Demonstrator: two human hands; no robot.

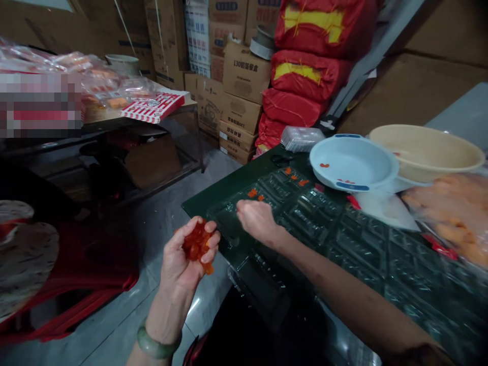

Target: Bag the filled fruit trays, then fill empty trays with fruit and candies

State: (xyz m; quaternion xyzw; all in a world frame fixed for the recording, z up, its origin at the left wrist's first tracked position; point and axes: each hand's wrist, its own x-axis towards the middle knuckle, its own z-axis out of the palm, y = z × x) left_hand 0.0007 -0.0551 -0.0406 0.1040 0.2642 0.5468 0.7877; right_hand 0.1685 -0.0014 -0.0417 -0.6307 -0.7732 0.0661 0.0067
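Observation:
My left hand point(183, 259), with a green bangle at the wrist, cups a handful of glossy orange-red, gummy-like pieces point(196, 244) beside the table's corner. Over a clear plastic tray point(221, 216) at that corner is my right hand point(257, 218), its fingers curled together; what is in them, if anything, is hidden. Just beyond it, small orange pieces point(253, 193) lie in the trays. More orange pieces point(295, 177) sit in a tray farther back. Rows of clear compartmented trays point(312, 218) cover much of the dark green table.
A light blue basin point(354, 157) with a few orange pieces stands beside a cream basin point(427, 147). A bag of pale orange items point(453, 213) lies at right. Behind are cartons point(244, 76) and red bundles point(305, 76); a red stool point(87, 274) stands at left.

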